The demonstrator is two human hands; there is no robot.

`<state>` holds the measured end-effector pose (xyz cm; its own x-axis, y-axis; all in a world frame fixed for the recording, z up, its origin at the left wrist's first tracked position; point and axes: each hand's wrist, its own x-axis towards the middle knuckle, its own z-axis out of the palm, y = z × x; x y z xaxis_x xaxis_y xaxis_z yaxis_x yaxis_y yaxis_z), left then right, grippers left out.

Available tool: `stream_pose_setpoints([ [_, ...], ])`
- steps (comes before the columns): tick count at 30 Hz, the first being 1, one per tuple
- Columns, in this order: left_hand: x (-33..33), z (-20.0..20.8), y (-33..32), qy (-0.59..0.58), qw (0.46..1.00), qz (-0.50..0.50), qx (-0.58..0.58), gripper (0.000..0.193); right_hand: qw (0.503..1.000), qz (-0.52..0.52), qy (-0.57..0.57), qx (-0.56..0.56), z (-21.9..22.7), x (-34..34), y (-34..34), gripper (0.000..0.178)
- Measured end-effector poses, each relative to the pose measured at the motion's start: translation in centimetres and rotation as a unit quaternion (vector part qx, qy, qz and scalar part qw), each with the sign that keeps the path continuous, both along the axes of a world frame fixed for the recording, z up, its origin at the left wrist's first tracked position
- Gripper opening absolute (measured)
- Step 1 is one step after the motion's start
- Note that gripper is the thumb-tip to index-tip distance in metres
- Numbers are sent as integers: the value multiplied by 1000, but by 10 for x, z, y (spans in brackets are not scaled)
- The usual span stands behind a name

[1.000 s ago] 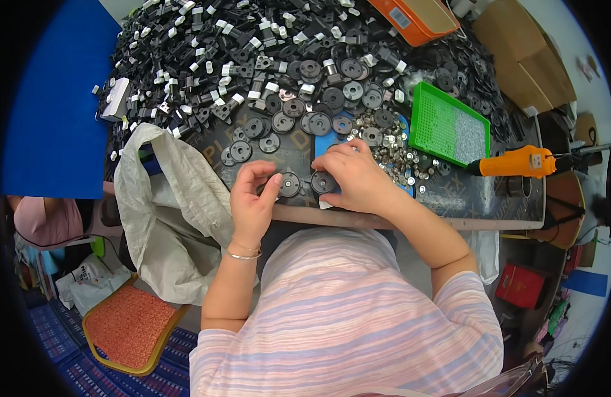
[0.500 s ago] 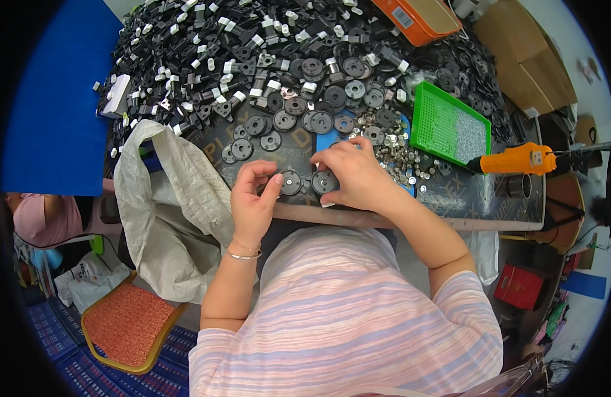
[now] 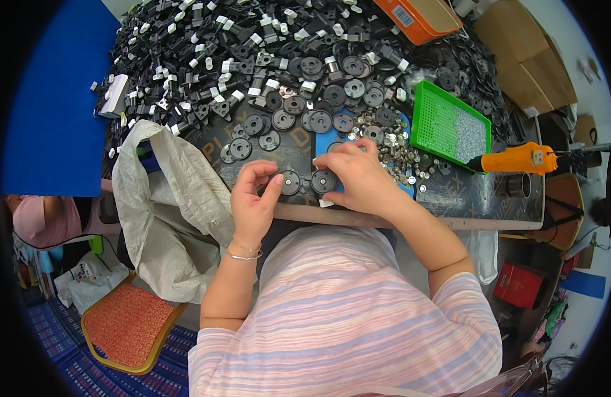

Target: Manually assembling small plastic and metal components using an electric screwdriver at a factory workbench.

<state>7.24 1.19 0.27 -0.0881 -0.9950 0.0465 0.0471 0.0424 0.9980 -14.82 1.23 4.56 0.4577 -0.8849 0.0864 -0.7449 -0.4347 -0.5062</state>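
Two round black plastic discs lie side by side at the table's near edge. Each has a metallic-looking centre. My left hand [image 3: 254,198] is at the left disc [image 3: 290,182], its fingers loosely bent and apart, with the thumb tip at the disc's rim. Around the right disc [image 3: 323,181], my right hand [image 3: 362,178] has its thumb and fingers spread, gripping nothing that I can see. A small white piece [image 3: 326,204] shows below the right thumb at the table edge. More black discs [image 3: 254,124] lie farther back.
Black parts with white ends [image 3: 186,73] are heaped across the back. Small metal pieces [image 3: 391,149] lie on a blue mat right of centre, near a green basket [image 3: 419,126]. An orange power screwdriver [image 3: 517,159] is at right, a whitish sack [image 3: 143,218] at left.
My right hand's thumb and fingers have parted slightly from the right disc, and the hand has shifted a little to the right. My left hand and both discs have hardly moved.
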Motion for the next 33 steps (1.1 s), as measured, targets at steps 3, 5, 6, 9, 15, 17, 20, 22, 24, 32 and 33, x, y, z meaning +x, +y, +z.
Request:
stream_pose_setpoints([
  [3,0,0,0,4,1000,-3,0,17,1000,-6,0,-8,4,-1,-2,56],
  [5,1,1,0,4,1000,0,1,17,999,-36,-2,-33,8,-6,-15,50],
  [6,2,1,1,3,1000,2,5,17,997,-45,-3,-64,7,-7,-24,43],
  [9,0,2,1,1,1000,-1,5,17,994,-84,28,-61,-3,-8,-57,39],
  [15,9,2,2,-13,1000,19,-5,16,993,-72,91,0,1,5,-86,47],
  [17,12,2,2,-14,1000,26,-4,16,990,-58,127,1,0,7,-88,47],
  [20,13,2,2,-12,999,31,1,16,991,-39,125,-26,-5,5,-88,47],
  [22,12,1,2,-16,1000,26,-2,15,993,-42,98,-60,-11,4,-87,43],
  [24,9,3,2,-17,1000,23,1,16,992,-46,69,-93,-13,2,-87,39],
  [32,4,3,2,-16,1000,3,-16,16,993,-24,113,-35,-12,5,-90,30],
  [33,3,4,3,-14,1000,7,-12,16,991,-29,119,-53,-12,6,-89,29],
])
